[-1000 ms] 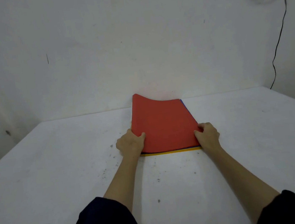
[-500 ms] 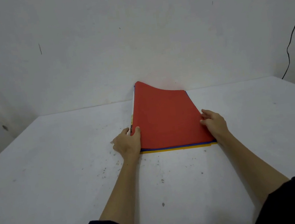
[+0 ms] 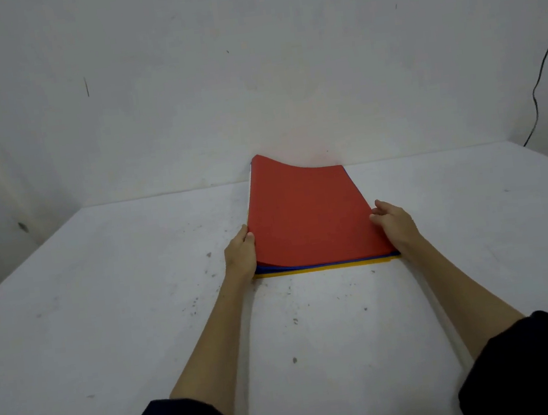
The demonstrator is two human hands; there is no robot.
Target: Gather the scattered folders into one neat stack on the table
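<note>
The folder stack (image 3: 308, 217), red folder on top, lies on the worktop (image 3: 104, 297) with its long axis running away from the person; left hand (image 3: 240, 256) and right hand (image 3: 395, 225) press its opposite long edges, fingers loose, equally near.

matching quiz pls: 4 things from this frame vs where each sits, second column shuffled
Things:
1. red folder
2. yellow folder
3. left hand
4. cable

Places:
A. bottom of the stack, near edge showing
B. on the wall, far right
C. top of the stack, far left corner curled up
D. against the stack's left edge

Pairs: 1-C, 2-A, 3-D, 4-B
</note>
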